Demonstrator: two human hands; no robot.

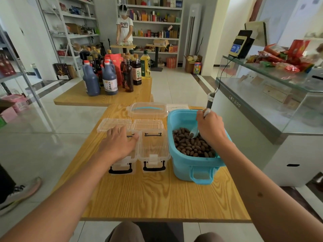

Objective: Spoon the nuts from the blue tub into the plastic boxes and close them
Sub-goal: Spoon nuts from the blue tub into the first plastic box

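Observation:
A blue tub (181, 165) stands at the right of the wooden table (157, 198), holding brown nuts (188, 145). My right hand (210, 127) is shut on a pale spoon (194, 133) whose bowl dips into the nuts. Two clear plastic boxes stand open and empty to the left of the tub. My left hand (120, 142) rests flat on the left box (125, 161), fingers spread. The right box (153, 147) is untouched. Their two clear lids (113, 124) (148, 124) lie just behind them.
The tub's clear lid with a blue handle (147, 110) lies at the table's far edge. A second table (104, 96) beyond holds sauce and oil bottles. A glass counter (262, 102) stands close on the right. Another person stands at the far shelves.

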